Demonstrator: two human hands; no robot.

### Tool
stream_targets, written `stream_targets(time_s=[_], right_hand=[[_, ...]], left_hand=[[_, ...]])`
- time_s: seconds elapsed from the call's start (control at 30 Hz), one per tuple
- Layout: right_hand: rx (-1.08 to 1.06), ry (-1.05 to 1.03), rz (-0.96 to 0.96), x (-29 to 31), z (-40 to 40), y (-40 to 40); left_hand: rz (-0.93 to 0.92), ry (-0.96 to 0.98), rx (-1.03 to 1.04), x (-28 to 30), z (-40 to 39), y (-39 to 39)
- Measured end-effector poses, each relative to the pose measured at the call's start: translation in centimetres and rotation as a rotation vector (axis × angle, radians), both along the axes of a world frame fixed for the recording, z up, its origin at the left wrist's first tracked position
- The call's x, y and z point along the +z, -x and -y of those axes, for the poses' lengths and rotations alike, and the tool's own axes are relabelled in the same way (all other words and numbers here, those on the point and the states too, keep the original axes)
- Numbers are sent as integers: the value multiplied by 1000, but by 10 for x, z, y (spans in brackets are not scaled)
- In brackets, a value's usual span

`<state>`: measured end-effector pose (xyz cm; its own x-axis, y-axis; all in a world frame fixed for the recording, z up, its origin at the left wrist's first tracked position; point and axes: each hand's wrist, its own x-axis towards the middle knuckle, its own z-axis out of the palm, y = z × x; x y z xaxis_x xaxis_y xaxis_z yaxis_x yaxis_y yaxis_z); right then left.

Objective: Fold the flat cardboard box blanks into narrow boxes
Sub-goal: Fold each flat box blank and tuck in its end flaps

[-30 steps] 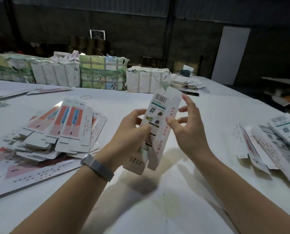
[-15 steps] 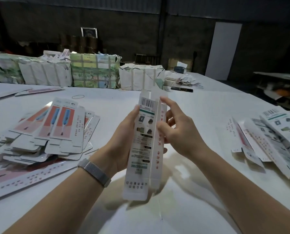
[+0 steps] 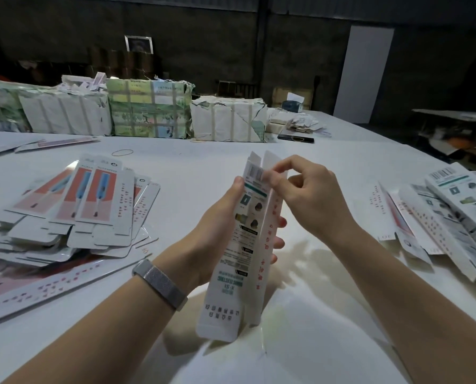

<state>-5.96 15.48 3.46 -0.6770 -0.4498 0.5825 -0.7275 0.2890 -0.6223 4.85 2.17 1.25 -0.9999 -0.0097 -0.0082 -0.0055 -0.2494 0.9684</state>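
Left hand [image 3: 217, 231], with a woven band on the wrist, wraps around the middle of a tall narrow box [image 3: 248, 245] from behind: thumb on the printed front near the top, fingertips [image 3: 279, 221] showing past the right edge. Right hand [image 3: 311, 198] is at the top end of the box, thumb and forefinger pinching a small end flap beside the barcode, the other fingers curled loosely.

That box is held upright, above a white table [image 3: 328, 314], its body already squared into a sleeve. Two top flaps stand open, and the bottom tab hangs open just above the tabletop.

On the left of the table lies a fanned pile of flat blanks [image 3: 93, 206] with red and blue printing. On the right is a second spread of box pieces [image 3: 439, 225], grey print facing up. Wrapped bundles [image 3: 148, 112] line the far edge, and a rubber band [image 3: 122, 152] lies on the table before them.

Likely risks from here: the pinched flap could crease off its score line if it is bent at an angle, leaving a crooked end. Too firm a squeeze from the left hand could flatten or bow the thin sleeve. With the bottom unclosed, the box may skew while the top is tucked.
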Motion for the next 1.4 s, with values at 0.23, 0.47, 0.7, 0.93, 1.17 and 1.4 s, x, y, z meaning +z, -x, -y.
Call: stream_targets(time_s=[0.23, 0.47, 0.7, 0.93, 1.17, 1.4], right_hand=[[-45, -93, -6, 13, -8, 5], [-40, -108, -62, 20, -13, 9], [108, 135, 45, 9, -6, 1], [254, 297, 329, -8, 12, -10], [328, 331, 435, -10, 13, -20], [390, 342, 486, -9, 11, -18]], left_hand=[[22, 82, -76, 0, -7, -1], [-46, 175, 40, -5, -15, 5], [-216, 108, 200, -4, -21, 7], [-230, -31, 255, -6, -15, 4], [-233, -119, 239, -9, -12, 6], [-269, 8, 238, -10, -10, 6]])
